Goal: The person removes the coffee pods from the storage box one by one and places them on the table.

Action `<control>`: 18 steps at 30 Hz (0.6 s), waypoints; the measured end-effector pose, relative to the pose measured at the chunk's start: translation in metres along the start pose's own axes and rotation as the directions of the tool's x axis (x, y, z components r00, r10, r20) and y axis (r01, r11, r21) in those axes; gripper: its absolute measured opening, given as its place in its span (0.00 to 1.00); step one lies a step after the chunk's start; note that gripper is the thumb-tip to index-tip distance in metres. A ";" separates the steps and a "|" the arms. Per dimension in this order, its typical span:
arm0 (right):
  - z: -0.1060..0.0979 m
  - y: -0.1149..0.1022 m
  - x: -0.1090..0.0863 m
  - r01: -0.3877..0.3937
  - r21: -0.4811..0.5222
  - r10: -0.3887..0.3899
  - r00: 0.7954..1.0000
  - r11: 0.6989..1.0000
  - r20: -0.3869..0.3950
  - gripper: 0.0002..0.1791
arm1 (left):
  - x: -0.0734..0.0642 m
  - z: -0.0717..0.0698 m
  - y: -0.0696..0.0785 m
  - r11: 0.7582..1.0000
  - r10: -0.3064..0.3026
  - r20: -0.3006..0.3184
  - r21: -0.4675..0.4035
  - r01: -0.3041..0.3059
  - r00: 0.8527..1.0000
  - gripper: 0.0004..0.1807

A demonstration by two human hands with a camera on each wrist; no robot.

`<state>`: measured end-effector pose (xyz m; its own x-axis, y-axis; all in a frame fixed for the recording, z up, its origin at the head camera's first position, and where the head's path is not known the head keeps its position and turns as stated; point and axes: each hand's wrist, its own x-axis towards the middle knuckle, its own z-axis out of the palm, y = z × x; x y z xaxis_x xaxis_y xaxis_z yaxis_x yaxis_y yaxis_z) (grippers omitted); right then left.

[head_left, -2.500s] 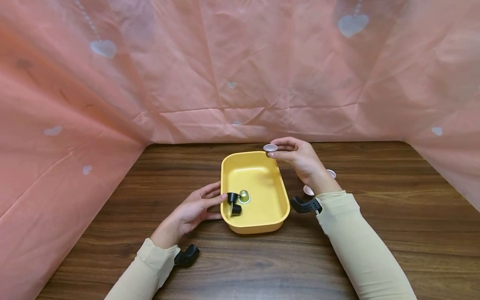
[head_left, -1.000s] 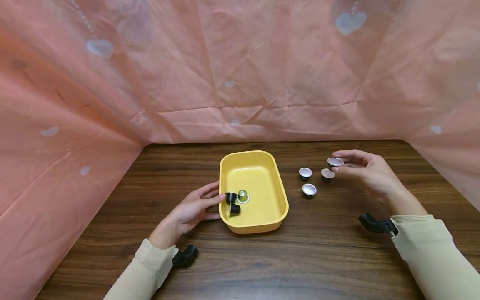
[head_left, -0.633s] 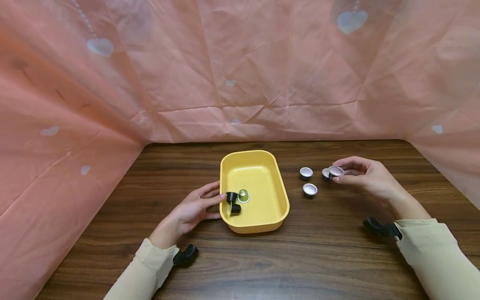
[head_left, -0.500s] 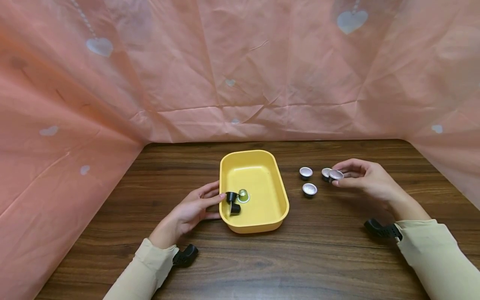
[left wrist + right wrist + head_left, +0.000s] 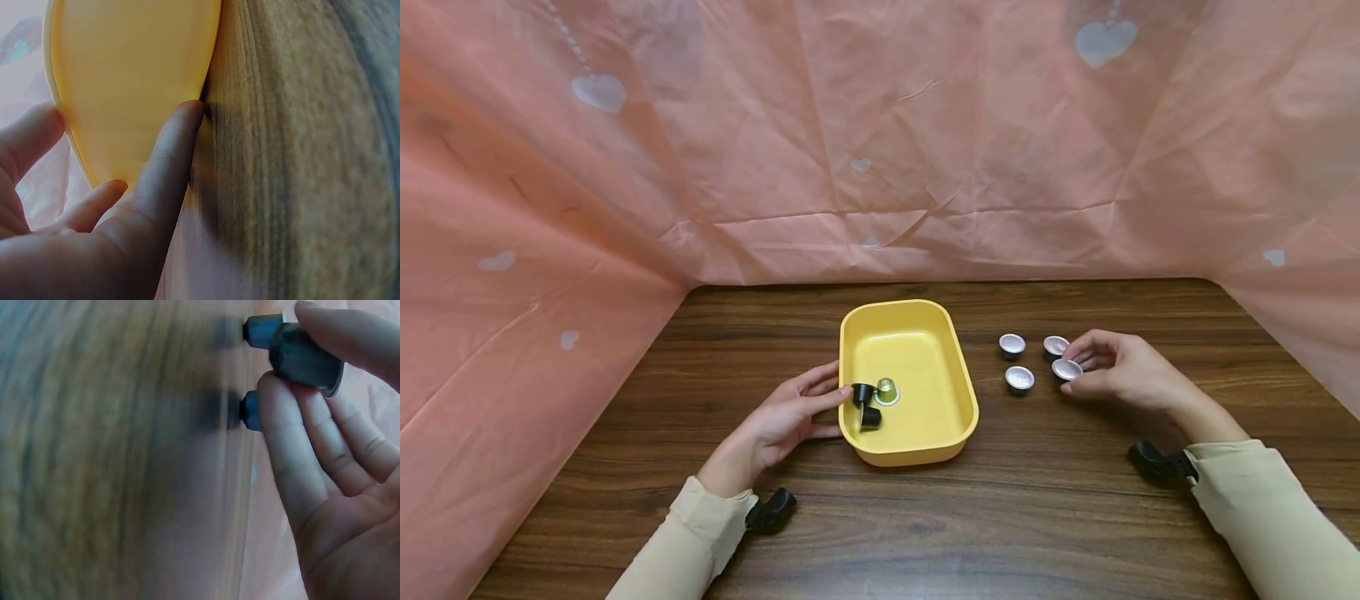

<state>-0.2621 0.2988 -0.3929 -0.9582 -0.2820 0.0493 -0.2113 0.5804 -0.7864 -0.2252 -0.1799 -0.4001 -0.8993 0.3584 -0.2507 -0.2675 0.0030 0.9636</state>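
My right hand (image 5: 1123,373) pinches a dark coffee capsule (image 5: 1067,370) between thumb and fingertips, foil lid up. In the right wrist view that capsule (image 5: 304,357) sits between the thumb and the extended fingers, close over the table. Three more coffee capsules stand lid up nearby: a back left one (image 5: 1011,345), a front left one (image 5: 1019,379) and a back right one (image 5: 1054,347). My left hand (image 5: 778,423) rests against the left side of a yellow tray (image 5: 964,408), thumb tip at the rim (image 5: 59,109), straight fingers touching the outer wall.
Inside the tray, near its left wall, lie a green capsule (image 5: 887,390) and two black capsules, one (image 5: 862,393) behind the other (image 5: 871,417). The wooden table (image 5: 925,533) ends at a pink curtain (image 5: 910,150) at the back and sides.
The right hand has carried the capsule from over the tray's far right corner to the right, then lowered it toward the table in front of the back right capsule. Left hand and tray have hardly moved.
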 end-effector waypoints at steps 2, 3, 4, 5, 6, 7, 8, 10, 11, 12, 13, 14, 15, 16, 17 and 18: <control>0.001 0.001 0.000 0.008 -0.036 -0.008 1.000 0.999 0.004 0.23 | 0.000 0.000 0.000 1.000 0.000 0.001 0.001 0.000 1.000 0.38; 0.002 0.001 0.001 0.009 -0.053 -0.009 1.000 0.999 0.004 0.23 | 0.000 0.000 0.000 1.000 0.000 0.002 0.001 0.000 1.000 0.38; 0.002 0.001 0.001 0.011 -0.070 -0.011 1.000 0.997 0.007 0.23 | 0.000 0.000 0.000 1.000 0.000 0.002 0.001 0.000 1.000 0.38; 0.003 0.000 0.001 0.011 -0.081 -0.011 1.000 0.997 0.009 0.23 | 0.000 0.000 0.000 1.000 0.000 0.002 0.001 0.000 1.000 0.38; 0.003 0.000 0.001 0.011 -0.091 -0.010 1.000 0.996 0.012 0.23 | 0.000 0.000 0.000 1.000 0.000 0.003 0.002 0.000 1.000 0.38; 0.004 0.000 0.001 0.010 -0.101 -0.008 1.000 0.995 0.013 0.24 | 0.000 0.000 0.000 1.000 0.000 0.004 0.002 0.000 1.000 0.38; 0.004 0.000 0.001 0.005 -0.108 -0.003 1.000 0.994 0.015 0.24 | 0.000 0.000 0.000 1.000 -0.001 0.004 0.003 0.001 1.000 0.39; 0.004 -0.001 0.001 -0.005 -0.120 0.008 1.000 0.993 0.018 0.25 | 0.000 0.000 0.000 1.000 -0.004 0.002 0.004 0.004 1.000 0.39; 0.004 -0.001 0.001 -0.010 -0.125 0.012 1.000 0.992 0.017 0.25 | 0.000 0.000 0.000 1.000 -0.004 0.002 0.006 0.004 1.000 0.39; 0.004 -0.001 0.001 -0.010 -0.128 0.012 1.000 0.992 0.017 0.26 | 0.000 0.000 0.000 1.000 -0.004 0.003 0.007 0.004 1.000 0.39; 0.004 -0.001 0.001 -0.013 -0.132 0.016 1.000 0.991 0.016 0.26 | 0.000 0.000 0.000 1.000 -0.005 0.002 0.009 0.005 1.000 0.39; 0.004 -0.001 0.001 -0.016 -0.133 0.018 1.000 0.991 0.016 0.26 | 0.000 0.000 0.000 1.000 -0.006 0.002 0.010 0.006 1.000 0.39; 0.004 -0.001 0.001 -0.012 -0.138 0.014 1.000 0.990 0.019 0.26 | 0.000 0.000 0.000 1.000 -0.005 0.001 0.011 0.005 1.000 0.39; 0.004 -0.001 0.001 -0.013 -0.141 0.016 1.000 0.990 0.018 0.27 | 0.000 0.000 -0.001 1.000 -0.005 0.002 0.011 0.005 1.000 0.39; 0.004 -0.001 0.000 -0.012 -0.144 0.014 1.000 0.989 0.018 0.27 | 0.000 0.000 -0.001 1.000 -0.005 0.003 0.012 0.005 1.000 0.39; 0.004 -0.002 0.000 -0.011 -0.147 0.014 1.000 0.989 0.019 0.27 | 0.000 0.000 -0.001 1.000 -0.004 0.003 0.013 0.004 1.000 0.39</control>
<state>-0.2612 0.2947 -0.3942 -0.9572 -0.2883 0.0267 -0.2267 0.6891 -0.6882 -0.2248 -0.1802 -0.4007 -0.8970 0.3615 -0.2546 -0.2669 0.0162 0.9636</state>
